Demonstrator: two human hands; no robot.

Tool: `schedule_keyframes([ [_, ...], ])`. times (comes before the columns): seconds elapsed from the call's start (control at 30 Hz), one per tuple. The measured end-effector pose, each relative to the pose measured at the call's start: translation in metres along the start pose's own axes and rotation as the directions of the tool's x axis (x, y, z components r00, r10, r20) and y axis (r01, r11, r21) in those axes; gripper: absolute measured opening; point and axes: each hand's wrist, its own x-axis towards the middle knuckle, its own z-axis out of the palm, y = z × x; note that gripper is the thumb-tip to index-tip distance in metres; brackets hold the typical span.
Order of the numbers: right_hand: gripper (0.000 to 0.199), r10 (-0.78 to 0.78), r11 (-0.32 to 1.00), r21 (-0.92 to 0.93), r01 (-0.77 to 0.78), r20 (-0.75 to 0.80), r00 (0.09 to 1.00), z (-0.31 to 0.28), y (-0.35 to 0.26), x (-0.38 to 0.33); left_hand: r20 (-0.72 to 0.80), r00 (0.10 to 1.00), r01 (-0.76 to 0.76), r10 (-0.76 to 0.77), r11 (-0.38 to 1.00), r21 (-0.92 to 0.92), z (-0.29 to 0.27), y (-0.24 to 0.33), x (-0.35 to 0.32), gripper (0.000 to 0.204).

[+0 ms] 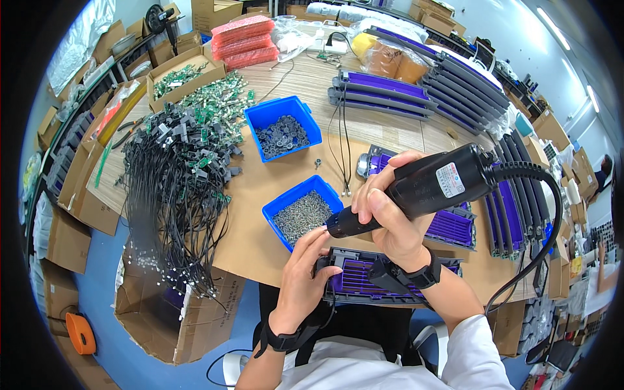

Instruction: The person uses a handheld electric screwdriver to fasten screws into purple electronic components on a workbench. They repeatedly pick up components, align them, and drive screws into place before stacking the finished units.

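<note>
While the right forearm comes up from the lower right with a wristband on it, the right hand (393, 224) wraps around a black power screwdriver (416, 195), its fingers and thumb closed on the barrel. The tool lies slantwise, tip down to the left and cable (558, 208) curving away at the right. From the lower edge, the left forearm rises and the left hand (300, 268) extends its fingers to the screwdriver's tip, index fingertip just beside it or touching; whether those fingertips pinch anything small, I cannot tell. Its thumb stands apart from the fingers, at the left end of a purple and grey slatted panel (354, 281). This panel lies at the near edge of the counter (289, 77), just right of the left hand and below the right hand and the screwdriver. Immediately beyond the left fingertips sits a blue bin (316, 184) of small screws (300, 218).
</note>
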Motion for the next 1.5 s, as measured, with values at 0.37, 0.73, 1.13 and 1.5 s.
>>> schedule_keyframes([
  [0.37, 0.042, 0.008, 0.999, -0.040, -0.008, 0.023, 1.000, 0.000, 0.000, 0.000, -0.008, 1.000, -0.021, 0.021, 1.000, 0.006, 0.001, 0.000, 0.000, 0.061],
  [0.73, 0.042, 0.047, 0.997, -0.069, -0.047, 0.008, 0.999, 0.002, -0.003, 0.000, 0.005, 1.000, 0.012, -0.012, 0.999, 0.032, 0.000, 0.001, -0.002, 0.056],
  [1.13, 0.042, 0.124, 0.929, -0.369, -0.020, 0.260, 0.957, -0.012, -0.049, -0.001, -0.006, 1.000, -0.022, 0.022, 0.999, 0.046, -0.001, 0.002, -0.001, 0.033],
  [1.5, 0.043, 0.166, 0.958, -0.265, -0.111, 0.196, 0.966, -0.013, -0.045, -0.015, -0.033, 0.998, 0.051, -0.051, 0.999, -0.003, 0.003, 0.002, 0.000, 0.029],
])
